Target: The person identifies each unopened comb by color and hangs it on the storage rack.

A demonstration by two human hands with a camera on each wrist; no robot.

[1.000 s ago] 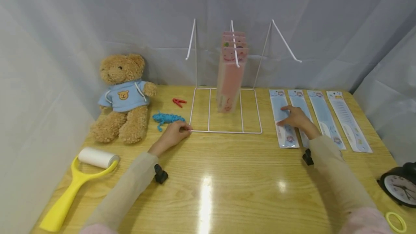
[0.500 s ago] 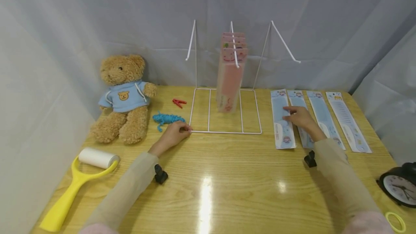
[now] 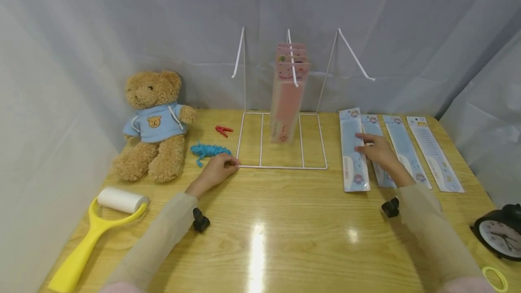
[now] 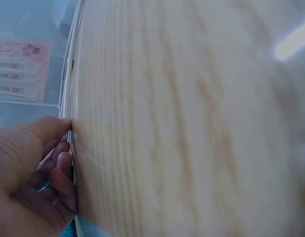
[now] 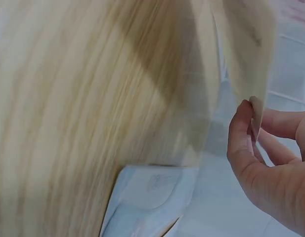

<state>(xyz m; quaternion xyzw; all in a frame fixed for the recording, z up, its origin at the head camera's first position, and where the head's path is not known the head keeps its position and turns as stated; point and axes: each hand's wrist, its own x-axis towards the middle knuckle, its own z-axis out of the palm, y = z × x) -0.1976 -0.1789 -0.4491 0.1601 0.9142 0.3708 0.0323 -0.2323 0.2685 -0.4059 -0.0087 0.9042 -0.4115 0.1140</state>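
My right hand [image 3: 380, 152] pinches a blue packaged comb [image 3: 351, 148] by its right edge, between thumb and fingers. In the right wrist view the pack [image 5: 248, 49] stands raised off the tabletop, its pale back showing. My left hand [image 3: 217, 169] holds the front left corner of a white wire display rack [image 3: 281, 167]. Several pink packaged combs [image 3: 288, 103] hang from the rack's middle hook; "comb" is printed on them in the left wrist view. Nothing hangs on the two side hooks. Three more comb packs [image 3: 407, 144] lie in a row to the right.
A teddy bear [image 3: 154, 123] sits at the back left, near a red clip [image 3: 224, 130] and a blue lizard-like figure [image 3: 208, 150]. A yellow-handled lint roller [image 3: 93, 229] lies front left. A black alarm clock [image 3: 499, 234] and a yellow ring [image 3: 494, 279] are front right.
My right hand has taken hold of the leftmost blue comb pack and lifted it a little off the table, turning it more upright. The left hand stays on the rack corner.
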